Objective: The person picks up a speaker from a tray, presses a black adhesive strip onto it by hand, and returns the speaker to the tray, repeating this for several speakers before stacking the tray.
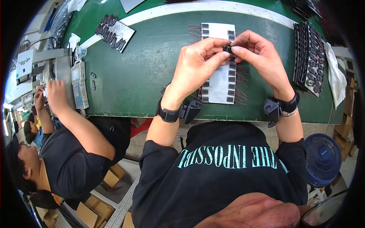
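Observation:
Above a pale rectangular board (218,89), my left hand (193,62) and my right hand (263,57) meet, fingertips almost touching. Pinched between the thumbs and forefingers of both is a small black speaker (228,49), partly covered by the fingers. Along both long edges of the board sit rows of small black rectangular speakers (231,86) with thin red wires (240,93) sticking outward. The board lies flat on the green table, and my hands hide its upper middle.
A stack of similar filled boards (310,59) stands at the right, beside a white cloth (336,76). Another filled board (115,32) lies far left. Two small dark parts (93,80) rest near a keypad device (79,85). A co-worker (72,152) works at left; a blue fan (323,159) stands lower right.

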`<state>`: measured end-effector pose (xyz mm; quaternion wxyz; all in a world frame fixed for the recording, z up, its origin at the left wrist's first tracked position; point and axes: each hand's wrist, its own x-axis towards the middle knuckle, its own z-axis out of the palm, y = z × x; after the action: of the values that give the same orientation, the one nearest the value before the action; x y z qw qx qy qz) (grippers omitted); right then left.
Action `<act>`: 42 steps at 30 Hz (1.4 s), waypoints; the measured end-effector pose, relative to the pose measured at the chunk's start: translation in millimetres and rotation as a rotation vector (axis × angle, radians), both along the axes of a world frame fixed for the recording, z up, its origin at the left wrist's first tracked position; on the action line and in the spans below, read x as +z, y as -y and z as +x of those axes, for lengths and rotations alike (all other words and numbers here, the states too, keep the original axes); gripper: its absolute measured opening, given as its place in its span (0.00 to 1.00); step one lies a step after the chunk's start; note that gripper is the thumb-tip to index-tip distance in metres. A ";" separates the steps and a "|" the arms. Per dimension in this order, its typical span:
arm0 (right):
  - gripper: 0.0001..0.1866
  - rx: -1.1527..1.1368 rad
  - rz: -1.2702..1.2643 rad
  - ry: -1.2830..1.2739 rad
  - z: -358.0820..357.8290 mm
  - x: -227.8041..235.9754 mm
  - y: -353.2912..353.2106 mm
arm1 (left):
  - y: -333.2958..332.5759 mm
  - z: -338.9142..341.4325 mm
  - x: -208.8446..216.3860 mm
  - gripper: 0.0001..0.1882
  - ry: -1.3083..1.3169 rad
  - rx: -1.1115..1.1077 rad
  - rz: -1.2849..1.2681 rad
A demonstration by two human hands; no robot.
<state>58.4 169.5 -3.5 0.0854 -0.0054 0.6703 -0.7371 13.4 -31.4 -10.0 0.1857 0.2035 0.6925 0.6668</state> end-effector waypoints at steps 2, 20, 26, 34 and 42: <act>0.07 0.002 -0.023 0.008 0.1 0.5 0.5 | 0.2 1.5 3.3 0.14 0.038 -0.019 0.009; 0.09 -0.069 -0.043 -0.036 1.9 -2.2 9.1 | 1.2 1.9 4.3 0.14 0.062 0.026 0.067; 0.08 -0.161 0.091 -0.093 4.8 1.7 17.1 | 3.1 3.2 5.2 0.16 0.038 0.029 0.070; 0.08 -0.012 -0.018 -0.002 -0.8 4.5 1.2 | 1.2 4.7 5.7 0.15 -0.026 0.000 0.012; 0.12 0.026 -0.068 0.010 -1.4 3.5 1.6 | -1.5 6.4 -0.4 0.14 -0.029 0.031 0.041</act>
<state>57.0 167.9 0.1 0.0982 -0.0134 0.6443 -0.7583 19.8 -29.9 -10.4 0.1609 0.2061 0.6846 0.6804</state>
